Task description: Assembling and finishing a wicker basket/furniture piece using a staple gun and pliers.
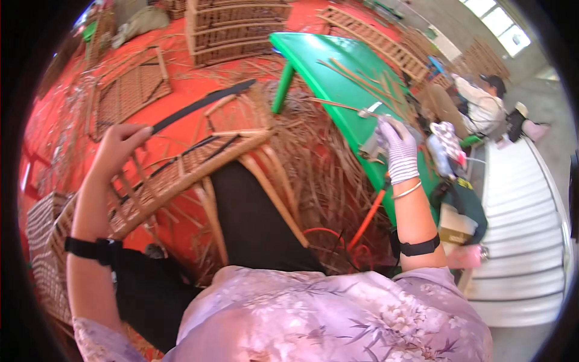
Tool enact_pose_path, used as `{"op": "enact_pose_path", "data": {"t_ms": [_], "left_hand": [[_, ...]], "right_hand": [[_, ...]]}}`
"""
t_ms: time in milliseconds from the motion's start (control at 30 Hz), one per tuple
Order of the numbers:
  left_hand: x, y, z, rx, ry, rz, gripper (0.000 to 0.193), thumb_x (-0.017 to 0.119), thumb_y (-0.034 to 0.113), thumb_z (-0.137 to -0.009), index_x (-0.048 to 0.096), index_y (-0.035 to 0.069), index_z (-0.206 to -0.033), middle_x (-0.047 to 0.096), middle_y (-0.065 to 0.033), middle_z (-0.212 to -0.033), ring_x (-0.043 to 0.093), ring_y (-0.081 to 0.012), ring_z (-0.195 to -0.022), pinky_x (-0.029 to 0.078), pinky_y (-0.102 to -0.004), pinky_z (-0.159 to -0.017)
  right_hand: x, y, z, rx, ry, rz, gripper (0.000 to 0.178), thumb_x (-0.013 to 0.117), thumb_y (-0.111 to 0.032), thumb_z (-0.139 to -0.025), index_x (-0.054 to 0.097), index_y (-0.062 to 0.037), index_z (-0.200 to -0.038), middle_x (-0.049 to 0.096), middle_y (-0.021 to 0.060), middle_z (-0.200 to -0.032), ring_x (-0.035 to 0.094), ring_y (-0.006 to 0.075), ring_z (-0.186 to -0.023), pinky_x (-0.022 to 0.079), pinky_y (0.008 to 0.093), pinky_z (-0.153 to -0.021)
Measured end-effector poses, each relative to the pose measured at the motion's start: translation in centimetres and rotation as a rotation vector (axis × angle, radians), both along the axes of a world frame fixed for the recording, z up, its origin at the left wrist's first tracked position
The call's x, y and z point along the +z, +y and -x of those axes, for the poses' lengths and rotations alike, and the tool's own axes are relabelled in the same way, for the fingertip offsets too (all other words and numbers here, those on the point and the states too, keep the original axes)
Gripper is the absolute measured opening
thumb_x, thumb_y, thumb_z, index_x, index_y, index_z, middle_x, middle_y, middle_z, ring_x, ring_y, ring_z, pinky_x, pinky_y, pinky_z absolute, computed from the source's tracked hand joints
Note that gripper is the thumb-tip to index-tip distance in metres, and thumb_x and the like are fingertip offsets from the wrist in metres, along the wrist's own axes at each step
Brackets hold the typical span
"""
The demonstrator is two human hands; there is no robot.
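My bare left hand pinches the end of a flat black strip, which reaches up and to the right. Below the strip, a tilted wicker frame with slats and legs lies across my lap. My right hand, in a white and purple striped glove, is over the green table, its fingers bent close together. Beside its fingertips is a small pale piece; whether they grip it is unclear. A grey crumpled thing lies under that hand.
Loose cane strips lie on the table, and more litter the red floor. A stacked wicker piece stands at the back, a wicker panel far left. Another person sits at right, beyond a white ribbed surface.
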State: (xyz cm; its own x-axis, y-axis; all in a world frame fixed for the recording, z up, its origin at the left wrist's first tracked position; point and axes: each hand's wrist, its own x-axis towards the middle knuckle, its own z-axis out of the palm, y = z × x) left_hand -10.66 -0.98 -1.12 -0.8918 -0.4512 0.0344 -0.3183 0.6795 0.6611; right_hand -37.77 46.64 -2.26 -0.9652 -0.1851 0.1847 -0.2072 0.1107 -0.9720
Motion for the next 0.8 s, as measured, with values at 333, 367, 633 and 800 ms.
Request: {"op": "enact_pose_path", "data": {"t_ms": [333,367,633,800], "left_hand": [[-1.0,0.5,0.8,-0.001,0.044,-0.051,0.039,0.064,0.039,-0.088,0.073,0.001,-0.089,0.063,-0.0008,-0.068,0.055,-0.0079,-0.064,0.044,-0.0275,-0.058],[-0.8,1.0,1.1,-0.017,0.058,-0.057,0.039,0.065,0.039,-0.087,0.073,0.001,-0.088,0.064,-0.0006,-0.069,0.055,-0.0079,-0.064,0.045,-0.0278,-0.059],[0.4,1.6,1.4,0.017,-0.007,-0.164,0.038,0.065,0.042,-0.086,0.073,0.004,-0.085,0.067,-0.0024,-0.07,0.062,-0.0139,-0.063,0.05,-0.0305,-0.064],[0.1,0.5,0.4,0.016,-0.052,-0.16,0.036,0.064,0.041,-0.086,0.073,0.006,-0.087,0.067,-0.0025,-0.073,0.063,-0.0138,-0.064,0.051,-0.0314,-0.066]], "right_hand": [[-6.0,18.2,6.8,-0.356,-0.681,0.062,0.08,0.068,-0.056,-0.081,0.046,0.0004,-0.133,0.058,0.018,-0.123,0.062,0.0284,-0.101,0.05,0.0425,-0.089],[-6.1,18.6,8.1,-0.33,-0.727,0.023,0.084,0.064,-0.062,-0.081,0.045,0.001,-0.133,0.056,0.019,-0.127,0.058,0.029,-0.111,0.046,0.0426,-0.096],[-7.1,17.8,14.8,0.058,-0.877,0.262,0.066,0.067,-0.049,-0.083,0.043,-0.0154,-0.135,0.056,0.0129,-0.122,0.061,0.033,-0.097,0.054,0.0415,-0.08],[-4.8,11.3,11.3,-0.029,-0.686,0.214,0.071,0.064,-0.052,-0.083,0.043,-0.0042,-0.132,0.059,0.0178,-0.115,0.06,0.0347,-0.095,0.053,0.0447,-0.083]]}}
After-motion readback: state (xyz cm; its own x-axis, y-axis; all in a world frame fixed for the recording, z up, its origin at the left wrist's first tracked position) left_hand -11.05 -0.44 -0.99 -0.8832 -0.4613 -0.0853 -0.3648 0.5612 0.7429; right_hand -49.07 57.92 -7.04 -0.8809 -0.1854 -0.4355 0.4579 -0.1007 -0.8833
